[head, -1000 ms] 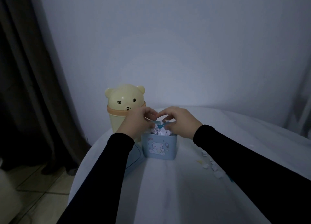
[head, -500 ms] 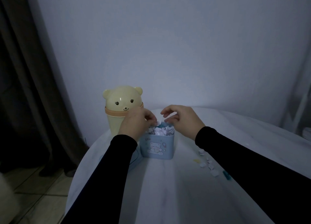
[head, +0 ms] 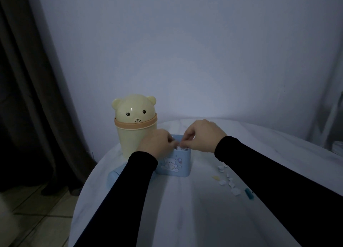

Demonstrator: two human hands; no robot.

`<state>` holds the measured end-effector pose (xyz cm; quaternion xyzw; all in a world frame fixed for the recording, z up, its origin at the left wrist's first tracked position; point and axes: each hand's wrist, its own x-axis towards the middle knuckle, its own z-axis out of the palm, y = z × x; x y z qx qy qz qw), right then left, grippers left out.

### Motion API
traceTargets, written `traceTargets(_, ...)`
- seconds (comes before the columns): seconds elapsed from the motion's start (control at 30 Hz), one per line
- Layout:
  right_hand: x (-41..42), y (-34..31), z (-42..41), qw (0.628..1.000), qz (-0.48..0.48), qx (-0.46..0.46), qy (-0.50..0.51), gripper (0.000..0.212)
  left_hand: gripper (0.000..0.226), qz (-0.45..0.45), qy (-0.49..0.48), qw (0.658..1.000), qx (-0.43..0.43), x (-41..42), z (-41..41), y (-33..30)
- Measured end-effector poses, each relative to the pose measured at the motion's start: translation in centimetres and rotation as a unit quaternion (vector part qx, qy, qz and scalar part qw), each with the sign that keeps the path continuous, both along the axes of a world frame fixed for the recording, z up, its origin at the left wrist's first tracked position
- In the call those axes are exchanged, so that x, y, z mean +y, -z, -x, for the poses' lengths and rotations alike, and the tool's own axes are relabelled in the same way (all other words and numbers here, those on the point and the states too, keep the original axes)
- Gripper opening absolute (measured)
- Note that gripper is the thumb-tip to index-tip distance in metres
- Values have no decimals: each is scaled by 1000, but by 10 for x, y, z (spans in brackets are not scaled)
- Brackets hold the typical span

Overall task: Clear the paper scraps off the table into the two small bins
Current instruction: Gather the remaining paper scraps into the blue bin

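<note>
A small blue bin (head: 176,166) with a bear picture stands on the white table (head: 185,209), filled to the rim with white paper scraps (head: 181,148). Both hands hover over its mouth. My left hand (head: 157,144) covers the left rim, its fingertips curled down and hidden. My right hand (head: 202,137) is above the right rim, fingertips pinched together on scraps at the top of the pile. Behind and to the left of the blue bin stands a yellow bear-shaped bin (head: 133,129) with its domed lid closed. More loose scraps (head: 229,181) lie on the table to the right.
A pale blue lid (head: 113,176) lies at the table's left edge under my left forearm. A small teal piece (head: 248,193) lies near my right sleeve. Dark curtains (head: 27,98) hang at the left over a tiled floor, and a wall rises behind the table.
The view has shifted slightly. My hands have come closer together over the blue bin, and the right hand's fingers have dipped down onto the scraps.
</note>
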<state>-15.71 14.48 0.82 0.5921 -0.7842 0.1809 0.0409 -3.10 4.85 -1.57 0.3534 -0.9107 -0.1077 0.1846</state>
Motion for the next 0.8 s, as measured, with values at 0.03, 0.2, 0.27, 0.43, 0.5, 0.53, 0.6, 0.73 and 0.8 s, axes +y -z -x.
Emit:
traceTargets(0.03, -1, -1, 0, 1000, -14, 8, 1, 19, 20, 2, -4, 1000, 13, -2, -1, -1)
traceTargets(0.2, -3, 1, -1, 998, -53, 28, 9, 18, 24, 22, -10, 999, 41, -8, -11, -7)
traceTargets(0.27, -5, 3, -1, 998, -52, 24, 6, 16, 23, 23, -15, 999, 23, -10, -12, -7)
traceTargets(0.43, -4, 9, 2, 1000, 23, -10, 9, 13, 36, 18, -20, 999, 24, -9, -7, -3)
traceTargets(0.5, 3, 14, 8, 994, 94, -52, 4, 14, 30, 54, -9, 997, 52, -5, -3, -3)
traceTargets(0.53, 8, 16, 11, 989, 129, -74, 4, 14, 30, 83, 3, 994, 73, -2, 1, -4)
traceTargets(0.6, 22, 23, 19, 980, 174, -95, 21, 14, 34, 136, 34, 982, 123, 11, 9, -3)
traceTargets(0.73, 60, 50, 39, 971, 192, -105, 102, 13, 39, 167, 80, 972, 146, 53, 30, 12)
traceTargets(0.8, 82, 68, 52, 969, 160, -97, 164, 16, 37, 154, 79, 978, 112, 78, 41, 31)
